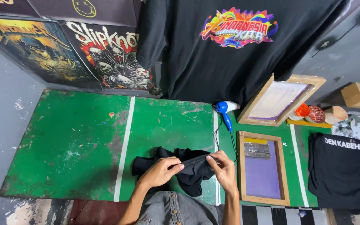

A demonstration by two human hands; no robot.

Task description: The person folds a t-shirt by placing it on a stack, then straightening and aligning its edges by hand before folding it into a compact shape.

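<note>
A crumpled black garment (pixel 188 175) lies on the green table (pixel 71 146) near its front edge. My left hand (pixel 161 171) grips the cloth's upper edge from the left, fingers curled over it. My right hand (pixel 223 168) pinches the same edge from the right, just beside the left hand. Part of the garment hangs over the table's front edge towards my grey denim shirt.
A wooden printing screen with purple mesh (pixel 263 168) lies right of my hands, and a blue hair dryer (pixel 226 111) sits behind. Another wooden frame (pixel 280 100) leans at the back. A folded black shirt (pixel 344 171) lies far right. A black printed shirt (pixel 230 46) and posters hang on the wall.
</note>
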